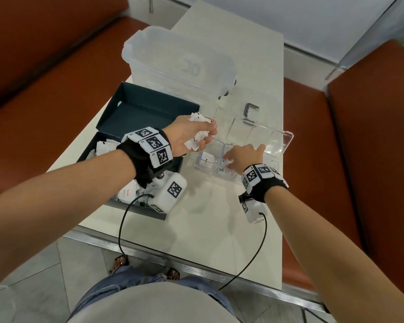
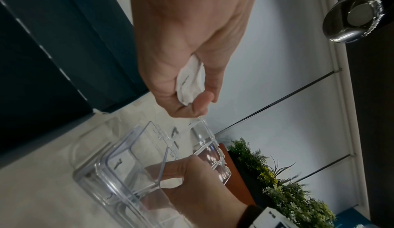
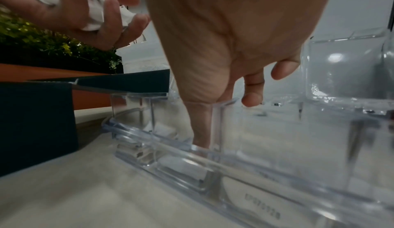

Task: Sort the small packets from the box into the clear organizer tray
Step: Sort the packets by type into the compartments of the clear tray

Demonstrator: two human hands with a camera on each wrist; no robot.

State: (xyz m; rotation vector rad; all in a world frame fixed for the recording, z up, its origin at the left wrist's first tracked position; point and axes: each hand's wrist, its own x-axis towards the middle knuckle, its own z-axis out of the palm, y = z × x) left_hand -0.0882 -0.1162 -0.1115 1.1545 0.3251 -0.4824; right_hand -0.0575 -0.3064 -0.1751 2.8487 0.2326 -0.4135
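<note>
Packets [image 1: 197, 134] sat bunched in our left hand [image 1: 187, 136], fingers curled round the wad, held above the gap between box [image 1: 135, 113] and tray [image 1: 287, 143]. Left wrist view showed the same wad [image 2: 189, 81] pinched between thumb and curled fingers [image 2: 200, 103], just over the tray's [image 2: 119, 147] far corner. More packets [image 1: 103, 148] lay loose in the dark box, which stood open on the desk [image 1: 208, 217], lid flap raised at the far side, touching or nearly touching the tray's left end; we couldn't tell which.

Right hand [image 1: 244, 155] reached down into the tray's middle near compartment, fingers mostly straight. Right wrist view showed one finger [image 3: 200, 122] going straight down inside a compartment beside a clear divider, the other fingers [image 3: 252, 98] loosely bent above the rim [image 3: 213, 150]. One packet [image 1: 228, 163] lay under the fingertips; whether we pinched it or just pressed it, we couldn't tell. Another packet [image 1: 207, 157] lay flat in the leftmost near compartment. The tray's far compartments looked bare, though clear walls and glare made that hard to read.

Behind box and tray stood a large frosted bin [image 1: 180, 61]. A small dark bracket [image 1: 250, 113] lay on the desk just beyond the tray. Both wrists carried black straps with tagged camera blocks [image 1: 170, 192], cables trailing off the desk's near edge. Orange-brown bench seats [image 1: 44, 78] flanked the desk on both sides. A green plant [image 2: 277, 181] showed in the wrist views.
</note>
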